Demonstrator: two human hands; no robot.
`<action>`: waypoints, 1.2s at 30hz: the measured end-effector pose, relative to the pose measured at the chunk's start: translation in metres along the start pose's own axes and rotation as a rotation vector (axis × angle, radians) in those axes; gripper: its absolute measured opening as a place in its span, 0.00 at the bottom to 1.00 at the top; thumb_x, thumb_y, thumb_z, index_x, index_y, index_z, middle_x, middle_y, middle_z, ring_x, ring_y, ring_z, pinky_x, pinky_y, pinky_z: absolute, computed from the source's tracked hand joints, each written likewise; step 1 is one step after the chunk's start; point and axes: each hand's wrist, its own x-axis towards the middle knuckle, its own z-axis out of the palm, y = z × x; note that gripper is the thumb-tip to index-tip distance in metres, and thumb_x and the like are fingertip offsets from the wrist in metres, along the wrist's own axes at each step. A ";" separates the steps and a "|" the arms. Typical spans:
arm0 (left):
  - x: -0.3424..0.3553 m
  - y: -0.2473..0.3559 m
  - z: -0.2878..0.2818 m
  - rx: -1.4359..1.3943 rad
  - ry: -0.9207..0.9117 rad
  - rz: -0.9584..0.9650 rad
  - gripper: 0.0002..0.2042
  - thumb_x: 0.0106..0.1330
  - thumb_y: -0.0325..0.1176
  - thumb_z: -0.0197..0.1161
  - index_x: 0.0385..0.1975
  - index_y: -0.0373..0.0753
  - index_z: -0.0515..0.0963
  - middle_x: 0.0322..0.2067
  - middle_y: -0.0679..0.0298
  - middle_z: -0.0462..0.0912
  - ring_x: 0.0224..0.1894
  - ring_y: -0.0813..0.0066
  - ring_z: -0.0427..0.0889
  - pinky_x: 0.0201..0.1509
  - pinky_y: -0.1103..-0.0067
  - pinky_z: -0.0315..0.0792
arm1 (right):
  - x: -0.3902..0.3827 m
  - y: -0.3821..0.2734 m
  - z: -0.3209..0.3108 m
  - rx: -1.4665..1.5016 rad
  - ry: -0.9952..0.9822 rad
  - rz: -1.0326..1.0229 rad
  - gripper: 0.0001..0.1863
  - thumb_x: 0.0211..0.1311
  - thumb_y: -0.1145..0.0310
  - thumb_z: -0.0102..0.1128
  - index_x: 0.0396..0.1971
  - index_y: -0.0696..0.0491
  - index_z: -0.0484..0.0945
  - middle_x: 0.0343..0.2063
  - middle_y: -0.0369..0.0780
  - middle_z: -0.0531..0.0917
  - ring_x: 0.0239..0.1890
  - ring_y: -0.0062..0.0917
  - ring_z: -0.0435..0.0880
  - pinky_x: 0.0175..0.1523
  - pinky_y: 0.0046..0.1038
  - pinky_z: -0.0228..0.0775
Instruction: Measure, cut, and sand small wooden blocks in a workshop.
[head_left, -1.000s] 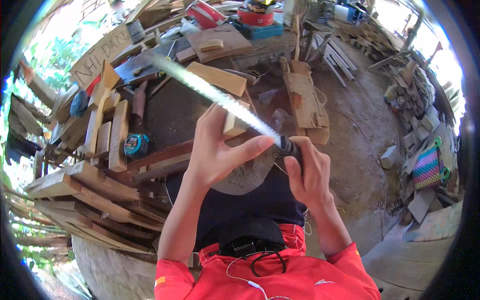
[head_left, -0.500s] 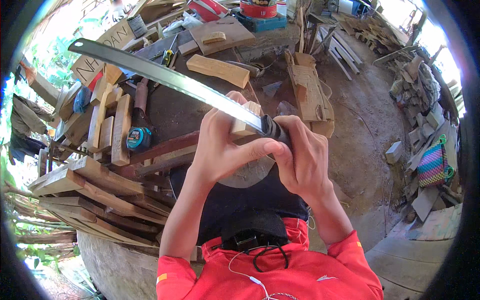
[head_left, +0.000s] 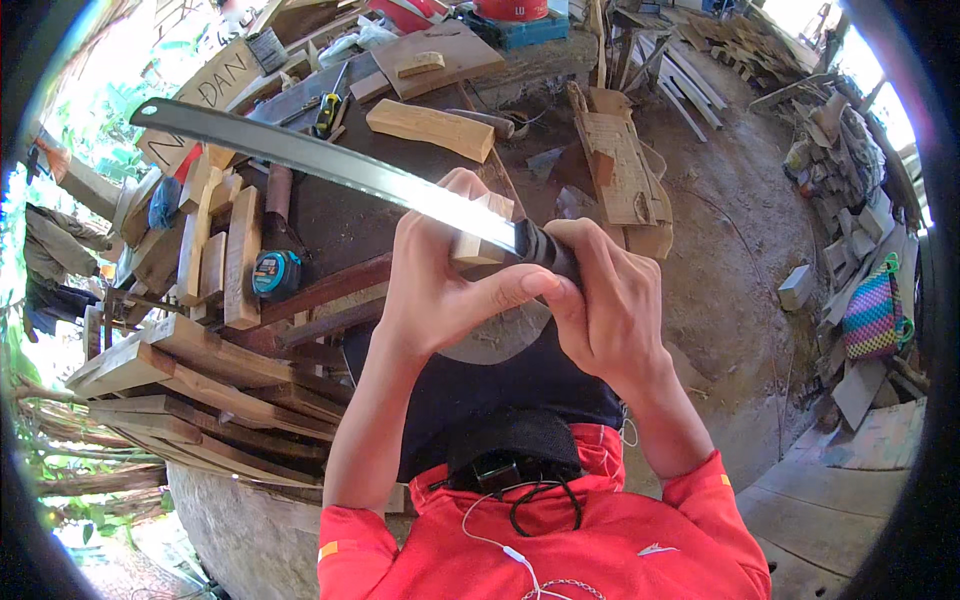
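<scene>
A long thin saw blade (head_left: 330,164) with a dark wrapped handle (head_left: 545,252) crosses a small pale wood block (head_left: 470,246) at a slant. My left hand (head_left: 445,275) grips the block, fingers curled behind it, thumb stretched toward the handle. My right hand (head_left: 610,305) is wrapped around the saw handle, its thumb meeting the left thumb. Behind them, on the dark workbench (head_left: 340,230), lie a loose wood piece (head_left: 425,128), a teal tape measure (head_left: 276,273) and a yellow-black tool (head_left: 326,116).
Stacked boards (head_left: 220,390) stand at lower left. A flat panel with a lettered wooden sign sits at back left. Cardboard (head_left: 630,180) lies right of the bench, white strips (head_left: 690,90) beyond it. Scrap wood and a striped woven bag (head_left: 868,310) line the right side.
My right hand and the saw handle have risen to meet my left hand at the block. The blade, blurred earlier, now shows sharply at a shallower slant.
</scene>
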 end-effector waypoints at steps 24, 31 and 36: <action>-0.002 0.002 0.000 0.081 0.053 0.050 0.26 0.45 0.49 0.82 0.20 0.36 0.71 0.23 0.67 0.68 0.26 0.77 0.67 0.28 0.77 0.59 | -0.003 0.001 0.000 -0.075 0.043 -0.073 0.18 0.65 0.55 0.59 0.42 0.56 0.74 0.27 0.42 0.76 0.25 0.39 0.80 0.29 0.35 0.69; 0.000 0.002 0.000 0.180 0.107 0.195 0.27 0.40 0.39 0.86 0.25 0.39 0.68 0.25 0.71 0.71 0.28 0.83 0.71 0.31 0.82 0.67 | -0.008 0.014 0.002 -0.126 0.056 -0.100 0.21 0.60 0.53 0.65 0.44 0.51 0.74 0.28 0.38 0.74 0.24 0.34 0.79 0.27 0.33 0.70; -0.002 0.005 -0.015 -0.193 0.226 0.153 0.28 0.39 0.32 0.87 0.30 0.40 0.68 0.28 0.75 0.69 0.31 0.86 0.71 0.37 0.84 0.69 | -0.023 0.034 -0.004 -0.126 0.028 -0.105 0.20 0.61 0.53 0.63 0.44 0.52 0.74 0.28 0.39 0.76 0.25 0.37 0.80 0.29 0.35 0.71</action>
